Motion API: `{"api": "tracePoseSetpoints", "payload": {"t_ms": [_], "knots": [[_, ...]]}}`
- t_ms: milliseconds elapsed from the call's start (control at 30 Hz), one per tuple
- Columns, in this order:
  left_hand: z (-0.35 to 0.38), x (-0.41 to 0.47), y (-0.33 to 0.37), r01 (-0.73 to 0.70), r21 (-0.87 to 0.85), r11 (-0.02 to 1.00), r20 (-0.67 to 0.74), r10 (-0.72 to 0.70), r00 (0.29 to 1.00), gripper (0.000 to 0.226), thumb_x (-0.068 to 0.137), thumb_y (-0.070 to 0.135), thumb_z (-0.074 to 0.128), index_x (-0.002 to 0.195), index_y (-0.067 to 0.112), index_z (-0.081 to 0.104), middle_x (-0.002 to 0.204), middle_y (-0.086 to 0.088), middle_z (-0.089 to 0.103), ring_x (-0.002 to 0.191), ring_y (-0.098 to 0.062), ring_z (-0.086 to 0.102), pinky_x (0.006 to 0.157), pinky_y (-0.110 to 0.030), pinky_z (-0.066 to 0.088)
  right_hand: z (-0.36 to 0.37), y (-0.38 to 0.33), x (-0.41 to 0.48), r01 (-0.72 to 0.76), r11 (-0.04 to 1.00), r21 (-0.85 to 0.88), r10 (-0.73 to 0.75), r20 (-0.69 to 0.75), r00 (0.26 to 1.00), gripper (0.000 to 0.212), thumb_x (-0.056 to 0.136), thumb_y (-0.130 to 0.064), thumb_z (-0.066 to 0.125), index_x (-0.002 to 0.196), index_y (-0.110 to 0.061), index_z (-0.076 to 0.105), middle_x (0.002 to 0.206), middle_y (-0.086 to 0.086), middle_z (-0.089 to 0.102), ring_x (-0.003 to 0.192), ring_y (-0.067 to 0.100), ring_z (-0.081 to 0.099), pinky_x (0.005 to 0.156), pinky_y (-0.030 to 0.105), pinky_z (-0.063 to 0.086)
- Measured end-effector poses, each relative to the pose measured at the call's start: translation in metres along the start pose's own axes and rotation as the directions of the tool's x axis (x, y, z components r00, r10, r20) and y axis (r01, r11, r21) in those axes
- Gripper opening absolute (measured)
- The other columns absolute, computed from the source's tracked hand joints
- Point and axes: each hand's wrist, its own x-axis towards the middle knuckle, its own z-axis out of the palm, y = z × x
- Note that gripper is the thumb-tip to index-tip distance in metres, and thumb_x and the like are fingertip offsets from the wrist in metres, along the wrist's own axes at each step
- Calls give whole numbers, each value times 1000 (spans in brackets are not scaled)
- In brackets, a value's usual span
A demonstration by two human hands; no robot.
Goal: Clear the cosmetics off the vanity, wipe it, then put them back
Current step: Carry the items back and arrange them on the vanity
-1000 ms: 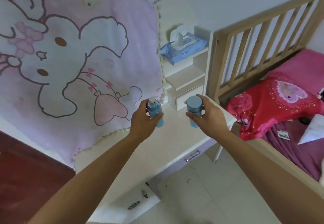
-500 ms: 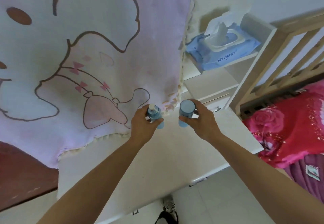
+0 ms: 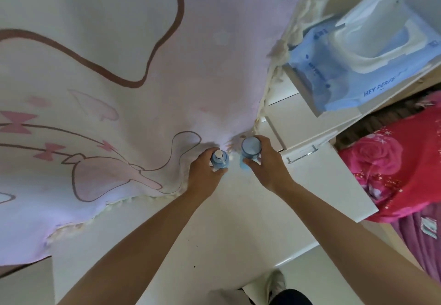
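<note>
Head view: both arms reach forward over the white table [image 3: 238, 228]. The left hand [image 3: 202, 171] has its fingers wrapped round a blue pump bottle [image 3: 220, 160]. The right hand [image 3: 267, 163] grips a blue capped bottle [image 3: 250, 148]. Both are closer to the blanket [image 3: 143, 42] hem than half a second earlier. The bottles stand upright, side by side, not touching.

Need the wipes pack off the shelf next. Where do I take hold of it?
Probably pinch the wipes pack across its soft blue body, coming from the front of the shelf; it lies flat and its lid stands open on top.
</note>
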Motion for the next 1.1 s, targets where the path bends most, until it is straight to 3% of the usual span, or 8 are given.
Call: {"api": "tracePoseSetpoints", "payload": {"t_ms": [200, 367, 500, 633, 700, 800, 967, 1100], "knots": [[15, 8, -8, 37, -10, 999, 1, -37, 999, 51, 73, 12, 80, 120, 17, 61, 112, 6, 67, 99, -10, 62, 90, -27, 52, 7, 10, 17, -13, 999, -51, 17, 69, 997, 60, 88, -17, 71, 137, -15, 38, 131, 5, 54, 117, 21, 54, 96, 28, 44], [20, 4, -5, 39, 34, 999, 20, -40, 999, 56, 77, 9, 75, 128, 19, 55, 121, 7, 63, 107, -11, 60, 96, -28, 50, 8, 18, 20, -27, 999, -38, 30, 78, 996, 64, 86, -22, 74, 139, -19, 38, 133, 0, 53, 118, 19, 54, 100, 38, 49], [7, -13, 15, 53, 186, 981, 66, -66, 996, 68, 82, 13, 73, 142, 15, 40, 133, 7, 50, 118, -8, 48, 92, -2, 28, -3, 7, 13, -9, 995, -103, 24, 143, 989, 87, 86, -24, 74, 153, -19, 20, 145, 6, 44, 132, 23, 46, 105, 34, 40], [-19, -48, 38, 42, 484, 874, 0, -48, 999, 74, 94, 43, 55, 153, 19, 18, 157, 1, 26, 141, -19, 30, 110, -31, 31, -37, -17, -9, 242, 953, -181, -221, 132, 966, 72, 99, -30, 52, 156, -18, 10, 159, 9, 24, 144, 26, 27, 113, 39, 32], [-31, -74, 51, 10, 594, 805, -87, 51, 995, 68, 97, 55, 36, 153, 20, 20, 159, -3, 23, 142, -24, 30, 109, -40, 35, -53, -29, -20, 357, 915, -187, -341, 113, 933, 62, 102, -39, 42, 156, -23, 14, 162, 4, 16, 147, 23, 21, 115, 41, 31], [-42, -129, 70, 114, 629, 769, -280, 87, 956, 67, 97, 60, 17, 152, 24, 23, 160, -5, 21, 144, -26, 26, 112, -45, 31, -64, -46, -32, 492, 854, -170, -490, 56, 870, 54, 103, -45, 36, 153, -26, 25, 163, 1, 14, 147, 22, 19, 114, 43, 32], [-57, -242, 79, 319, 705, 634, -524, 162, 836, 59, 99, 48, 37, 148, 15, 37, 157, -18, 23, 143, -37, 27, 107, -57, 33, -43, -78, -66, 741, 640, -202, -746, 69, 663, 59, 102, -47, 35, 153, -17, 29, 164, 12, 8, 152, 26, 7, 121, 43, 15], [-79, -343, 92, 536, 674, 508, -665, 102, 740, 61, 98, 49, 35, 148, 15, 37, 158, -21, 18, 145, -38, 19, 112, -61, 24, -12, -125, -127, 857, 491, -156, -845, 154, 512, 67, 101, -54, 36, 156, -18, 22, 163, 18, 2, 151, 33, 0, 121, 51, 12]]}}
